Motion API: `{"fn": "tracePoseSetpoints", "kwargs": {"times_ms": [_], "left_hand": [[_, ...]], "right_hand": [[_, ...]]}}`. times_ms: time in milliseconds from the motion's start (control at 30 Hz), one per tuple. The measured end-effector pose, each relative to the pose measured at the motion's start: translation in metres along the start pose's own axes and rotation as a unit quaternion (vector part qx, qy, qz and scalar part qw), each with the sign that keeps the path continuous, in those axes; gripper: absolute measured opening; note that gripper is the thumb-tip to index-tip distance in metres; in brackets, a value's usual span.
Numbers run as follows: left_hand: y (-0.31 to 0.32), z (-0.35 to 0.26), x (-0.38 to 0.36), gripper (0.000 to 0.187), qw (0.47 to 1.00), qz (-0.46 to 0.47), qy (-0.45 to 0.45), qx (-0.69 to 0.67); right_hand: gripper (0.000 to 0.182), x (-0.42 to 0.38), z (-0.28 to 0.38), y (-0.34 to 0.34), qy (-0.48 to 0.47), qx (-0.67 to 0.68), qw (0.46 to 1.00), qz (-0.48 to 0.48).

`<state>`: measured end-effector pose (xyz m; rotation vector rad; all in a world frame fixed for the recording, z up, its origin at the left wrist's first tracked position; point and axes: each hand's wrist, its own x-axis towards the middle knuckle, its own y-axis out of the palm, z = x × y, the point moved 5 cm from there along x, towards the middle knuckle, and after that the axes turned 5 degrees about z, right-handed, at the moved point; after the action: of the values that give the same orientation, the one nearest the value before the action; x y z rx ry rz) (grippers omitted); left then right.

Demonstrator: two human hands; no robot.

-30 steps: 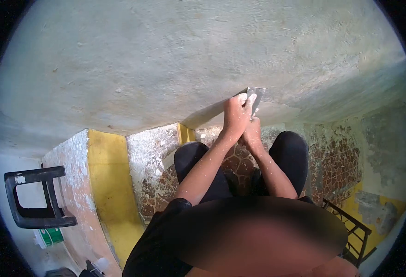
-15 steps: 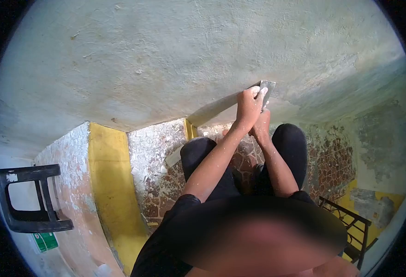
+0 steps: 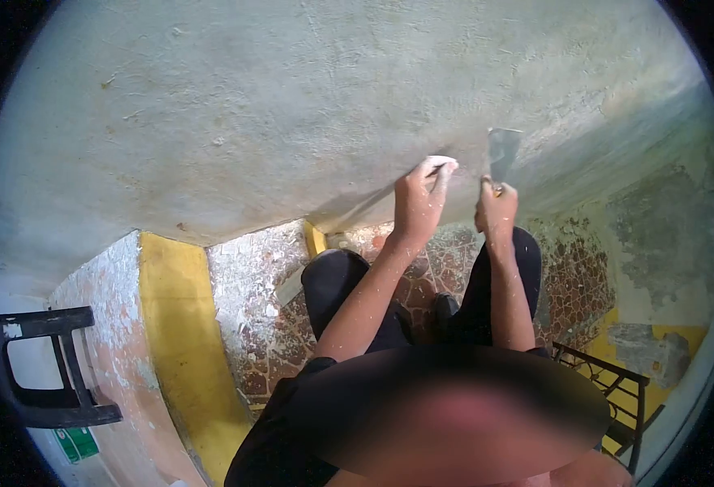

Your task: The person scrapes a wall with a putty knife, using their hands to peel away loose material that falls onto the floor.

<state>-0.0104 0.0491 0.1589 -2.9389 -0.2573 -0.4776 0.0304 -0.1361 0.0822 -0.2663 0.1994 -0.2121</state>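
Note:
My right hand (image 3: 499, 204) is closed round the handle of a putty knife (image 3: 504, 154). The wide metal blade points up, in front of the pale wall (image 3: 276, 105). To its left, my left hand (image 3: 419, 199) is raised near the wall, apart from the knife. Its thumb and fingers come together in a pinch, with white material on the fingertips. Whether anything is between them I cannot make out. White specks dot both forearms.
A yellow-painted ledge (image 3: 180, 316) and a black plastic chair (image 3: 53, 369) are on the left. Patterned floor (image 3: 272, 357) with white flakes lies below, between my knees and beside them. A dark metal rack (image 3: 617, 385) stands at lower right.
My hands have separated: the right has moved right with the putty knife, and the left has come off the blade and shifted slightly left. The view has shifted a little.

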Motion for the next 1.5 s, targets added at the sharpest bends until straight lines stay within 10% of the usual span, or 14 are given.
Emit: {"fn": "tracePoseSetpoints", "kwargs": {"times_ms": [200,567,867,1200,1500], "left_hand": [[0.002,0.025,-0.002,0.024,0.988,0.062,-0.104,-0.095],[0.003,0.055,-0.001,0.027,0.958,-0.085,-0.171,-0.212],[0.017,0.059,0.003,0.026,0.977,-0.075,-0.164,-0.112],[0.021,0.066,0.018,0.023,0.979,-0.053,-0.152,-0.123],[0.016,0.047,0.025,0.030,0.992,-0.055,-0.106,-0.026]], "right_hand": [[0.035,-0.038,-0.002,0.051,-0.131,-0.099,0.979,0.118],[0.035,-0.060,-0.043,0.098,0.134,0.113,0.921,0.349],[0.037,-0.051,-0.057,0.099,-0.004,0.105,0.977,0.186],[0.037,-0.049,-0.037,0.098,0.082,0.106,0.970,0.202],[0.031,-0.050,-0.040,0.109,-0.044,0.055,0.979,0.190]]}}
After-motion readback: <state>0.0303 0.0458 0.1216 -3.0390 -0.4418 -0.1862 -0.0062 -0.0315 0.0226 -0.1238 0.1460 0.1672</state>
